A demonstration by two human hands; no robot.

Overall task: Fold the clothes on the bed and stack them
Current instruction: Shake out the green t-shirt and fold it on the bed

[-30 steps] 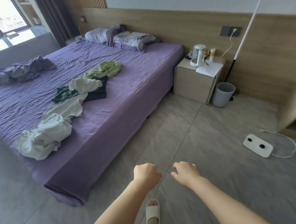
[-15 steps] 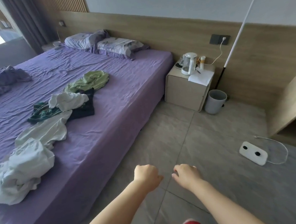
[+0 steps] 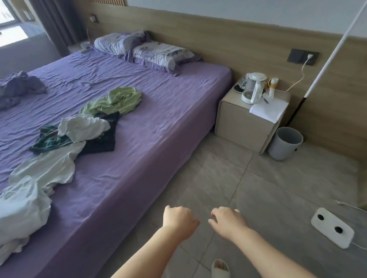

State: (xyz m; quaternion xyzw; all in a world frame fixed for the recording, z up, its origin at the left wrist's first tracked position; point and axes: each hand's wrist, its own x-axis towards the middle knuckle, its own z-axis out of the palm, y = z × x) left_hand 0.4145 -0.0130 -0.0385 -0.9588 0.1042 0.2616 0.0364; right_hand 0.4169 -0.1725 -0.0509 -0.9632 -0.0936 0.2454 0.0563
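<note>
bed edge: the near long side of the bed (image 3: pixel 139 196), in a creased purple sheet, runs from lower left up to the bedside cabinet (image 3: pixel 241 127); both hands are out past that edge, over the floor.
open room: grey floor tiles (image 3: pixel 276 183) lie bare between the bed and the wooden wall panel; a white slipper (image 3: pixel 220 274) shows on the floor below the hands, and a white scale (image 3: pixel 331 226) with a cord lies to the right.
far end: a grey bin (image 3: pixel 285 144) stands just beside the cabinet, which carries a kettle (image 3: pixel 253 88) and a sheet of paper; a white pole leans on the wall behind.
left hand: left hand (image 3: pixel 178 222) curled into a loose fist, holding nothing.
right hand: right hand (image 3: pixel 229 221) fingers bent loosely downward, holding nothing, near the left but apart.
clothes: unfolded, in a crumpled line along the sheet near the edge: pale white garments (image 3: pixel 22 209) nearest, a white top (image 3: pixel 82 127) over a dark green striped piece (image 3: pixel 48 141) and a dark garment (image 3: pixel 106 138), then a light green garment (image 3: pixel 116 99) farthest.
elsewhere on bed: two pillows (image 3: pixel 148 51) at the head, a bunched purple cover (image 3: pixel 12 88) at far left.
</note>
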